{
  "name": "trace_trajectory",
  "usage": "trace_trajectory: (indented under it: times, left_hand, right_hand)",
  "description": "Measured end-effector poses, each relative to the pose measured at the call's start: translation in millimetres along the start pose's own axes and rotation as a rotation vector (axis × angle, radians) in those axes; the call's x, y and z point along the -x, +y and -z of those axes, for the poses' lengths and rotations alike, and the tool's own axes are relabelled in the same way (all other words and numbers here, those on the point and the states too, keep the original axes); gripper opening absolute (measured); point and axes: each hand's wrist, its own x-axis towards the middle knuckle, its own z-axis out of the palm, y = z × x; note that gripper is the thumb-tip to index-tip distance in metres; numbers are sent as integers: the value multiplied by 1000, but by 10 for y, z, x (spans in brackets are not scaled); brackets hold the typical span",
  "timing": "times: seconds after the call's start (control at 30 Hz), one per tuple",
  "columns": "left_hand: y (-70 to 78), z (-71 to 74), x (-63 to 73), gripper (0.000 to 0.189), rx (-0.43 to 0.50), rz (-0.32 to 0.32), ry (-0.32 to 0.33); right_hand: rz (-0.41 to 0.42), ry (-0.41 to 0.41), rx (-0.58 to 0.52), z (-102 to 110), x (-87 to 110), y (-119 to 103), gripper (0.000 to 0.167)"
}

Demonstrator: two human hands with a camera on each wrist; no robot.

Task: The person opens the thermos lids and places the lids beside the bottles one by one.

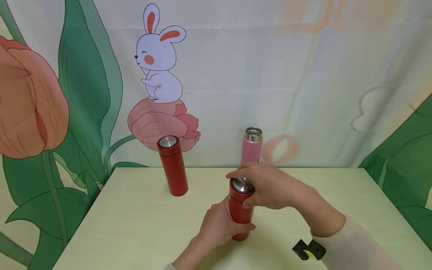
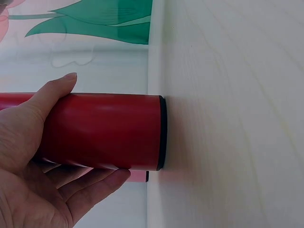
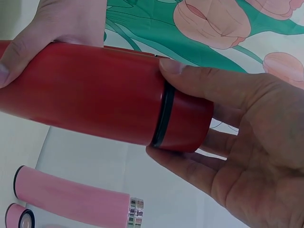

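A red thermos flask point(image 1: 240, 213) with a steel-topped lid point(image 3: 192, 126) stands upright toward the front of the table. My left hand point(image 1: 217, 224) grips its lower body, thumb on one side and fingers on the other. Up at the top, my right hand point(image 1: 274, 185) holds the lid between thumb and fingers; the lid sits on the flask, with a black ring at the joint. In the left wrist view the black base point(image 2: 163, 133) is at the tabletop. Just behind stands a pink flask point(image 1: 251, 150), uncapped, its bare metal neck showing; the right hand partly hides it in the head view.
A second red flask point(image 1: 173, 168), lid on, stands at the back left of the pale wooden table point(image 1: 135, 225). Beside the pink flask lies or stands a small pink cap point(image 3: 16, 214). A printed cloth point(image 1: 216, 75) hangs behind the table's back edge.
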Motion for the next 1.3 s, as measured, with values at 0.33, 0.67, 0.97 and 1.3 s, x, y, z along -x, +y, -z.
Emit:
trace_trajectory:
  times: [0.33, 0.67, 0.97, 1.3]
  left_hand:
    - [0, 2, 7, 73, -13, -14, 5]
    - [-15, -3, -11, 73, -5, -8, -1]
    - [-22, -8, -5, 70, -3, -22, 9]
    - [-27, -11, -6, 71, -2, -22, 10]
  right_hand:
    - [17, -18, -7, 15, 6, 10, 63]
    - [57, -24, -48, 24, 9, 55, 61]
    - [113, -23, -104, 22, -6, 126, 62]
    - [143, -25, -124, 10, 25, 148, 79]
